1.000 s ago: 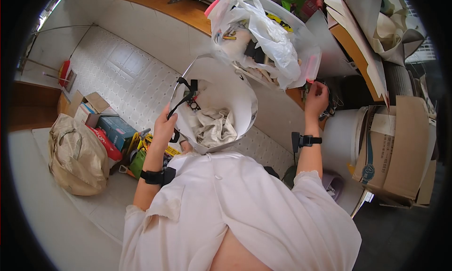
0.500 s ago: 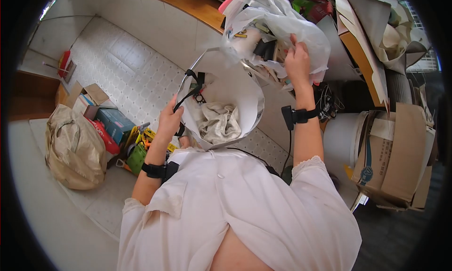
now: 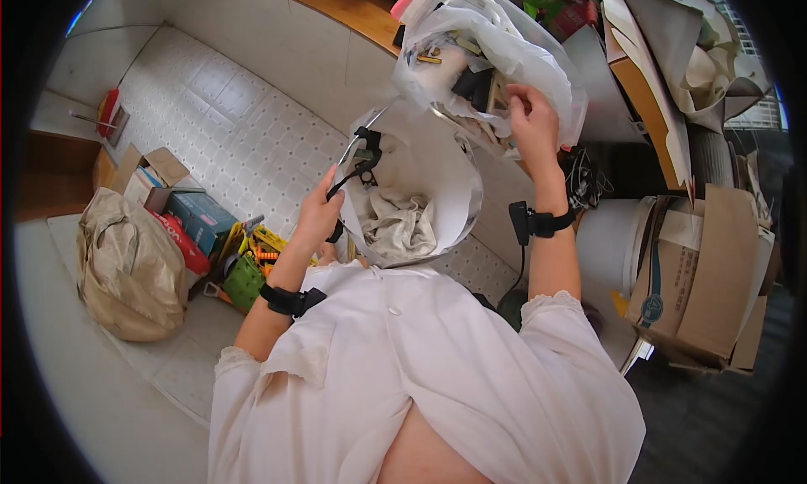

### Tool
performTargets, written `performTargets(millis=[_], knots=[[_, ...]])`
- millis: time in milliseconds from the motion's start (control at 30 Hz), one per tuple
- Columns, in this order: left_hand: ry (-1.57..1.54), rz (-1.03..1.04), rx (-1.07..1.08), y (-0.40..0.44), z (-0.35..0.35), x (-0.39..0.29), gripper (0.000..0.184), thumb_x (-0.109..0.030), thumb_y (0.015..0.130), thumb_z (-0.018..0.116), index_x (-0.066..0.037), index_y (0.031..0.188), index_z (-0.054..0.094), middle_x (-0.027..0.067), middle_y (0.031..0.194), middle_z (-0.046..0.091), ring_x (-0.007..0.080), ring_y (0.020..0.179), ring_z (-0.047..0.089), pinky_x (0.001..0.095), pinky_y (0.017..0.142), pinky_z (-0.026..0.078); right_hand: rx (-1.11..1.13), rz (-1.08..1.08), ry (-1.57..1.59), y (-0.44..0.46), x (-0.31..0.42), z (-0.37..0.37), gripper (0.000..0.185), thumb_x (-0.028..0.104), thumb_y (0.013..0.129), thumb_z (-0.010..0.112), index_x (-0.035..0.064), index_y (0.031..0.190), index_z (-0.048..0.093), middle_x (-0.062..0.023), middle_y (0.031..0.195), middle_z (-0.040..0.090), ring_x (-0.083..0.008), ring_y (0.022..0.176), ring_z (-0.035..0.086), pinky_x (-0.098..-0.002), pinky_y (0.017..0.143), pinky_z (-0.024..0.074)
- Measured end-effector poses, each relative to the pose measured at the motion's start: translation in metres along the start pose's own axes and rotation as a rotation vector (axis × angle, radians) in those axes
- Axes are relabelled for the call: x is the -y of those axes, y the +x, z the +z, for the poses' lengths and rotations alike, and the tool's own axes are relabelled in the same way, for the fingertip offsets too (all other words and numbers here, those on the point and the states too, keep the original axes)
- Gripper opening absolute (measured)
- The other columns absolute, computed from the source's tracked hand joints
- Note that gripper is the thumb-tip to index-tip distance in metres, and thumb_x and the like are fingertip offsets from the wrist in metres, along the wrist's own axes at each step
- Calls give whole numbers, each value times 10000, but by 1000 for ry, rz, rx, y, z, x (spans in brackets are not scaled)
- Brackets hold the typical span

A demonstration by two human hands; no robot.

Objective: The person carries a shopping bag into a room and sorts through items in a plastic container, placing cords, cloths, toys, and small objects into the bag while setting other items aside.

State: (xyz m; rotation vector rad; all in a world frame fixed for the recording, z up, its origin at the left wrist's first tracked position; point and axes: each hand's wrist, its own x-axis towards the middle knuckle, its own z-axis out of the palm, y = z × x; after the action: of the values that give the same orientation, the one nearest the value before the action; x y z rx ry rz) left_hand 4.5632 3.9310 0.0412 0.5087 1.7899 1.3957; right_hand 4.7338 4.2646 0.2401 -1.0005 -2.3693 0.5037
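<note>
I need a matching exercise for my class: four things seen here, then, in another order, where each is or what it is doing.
1. Left hand
2. Right hand
3. Cloth
4. Beige sack

A. At the translucent plastic bag
B. Far left of the picture
C. Holding a black strap
D. Crumpled inside the white bag

Pairs: 1-C, 2-A, 3-D, 4-B

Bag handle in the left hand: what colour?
Black; the bag handle in the left hand shows best in the head view.

Looks like cluttered home room: patterned tile floor [image 3: 227,118], cardboard box [image 3: 725,265], beige bag [image 3: 130,265].
</note>
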Motion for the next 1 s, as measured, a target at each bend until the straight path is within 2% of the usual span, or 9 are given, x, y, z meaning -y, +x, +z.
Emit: performTargets(millis=[100,133,267,400,567,633,733,833,1000], knots=[[-6,-42,12,1,-3,-8,602,-114,980,618,-148,1562,468,13,821,606,96,709,513,270,656,452,168,112,1,9,7,21,367,241,982,631,-2,1256,653,-173,1151,732,-301,1025,719,-409,899,543],[-21,-78,15,1,-4,-11,600,-117,981,615,-153,1562,470,4,822,604,90,703,513,269,648,450,241,176,-96,13,7,27,525,375,955,655,3,1321,601,-207,1196,713,-350,1097,693,-448,957,523],[-18,-25,-22,-2,-4,-7,603,-121,979,615,-163,1564,472,-18,790,575,83,673,499,271,615,435,272,277,-287,27,24,47,731,546,860,715,12,1341,581,-190,1095,735,-382,1055,702,-442,939,531],[-25,-39,-37,-5,-8,-1,608,-126,976,617,-167,1565,471,-33,773,551,77,660,482,268,600,420,127,69,-484,32,16,59,743,514,825,740,18,1355,582,-223,1299,668,-406,1221,624,-463,1028,498],[-14,-22,-80,-11,-11,8,611,-133,974,621,-167,1565,471,-32,774,551,80,668,485,267,609,422,208,223,-447,45,-8,34,764,437,728,753,50,1368,597,-207,1315,667,-397,1225,625,-465,1014,508],[-27,-12,-114,-13,-12,9,610,-137,973,622,-167,1564,472,-32,767,546,81,669,484,268,611,423,62,86,-444,40,-11,30,734,433,750,707,54,1369,600,-226,1258,691,-412,1159,656,-462,983,514],[-34,-17,-128,-14,-15,9,607,-139,973,619,-165,1562,474,-31,766,542,83,673,482,268,616,423,148,244,-278,42,-13,12,609,406,798,642,37,1283,631,-259,1041,728,-444,1024,686,-479,914,521],[-4,-25,-128,-13,-14,7,606,-139,974,617,-158,1562,474,-31,768,540,83,673,480,268,615,421,101,227,-159,43,-19,0,563,415,817,611,3,1197,667,-281,1039,721,-443,1006,686,-477,898,522],[-40,-46,-102,-13,-14,-4,606,-133,973,616,-148,1562,474,-33,765,542,75,666,478,262,606,414,99,310,-6,39,-32,-7,506,375,828,621,-37,1118,668,-224,896,704,-353,842,694,-439,798,541]])
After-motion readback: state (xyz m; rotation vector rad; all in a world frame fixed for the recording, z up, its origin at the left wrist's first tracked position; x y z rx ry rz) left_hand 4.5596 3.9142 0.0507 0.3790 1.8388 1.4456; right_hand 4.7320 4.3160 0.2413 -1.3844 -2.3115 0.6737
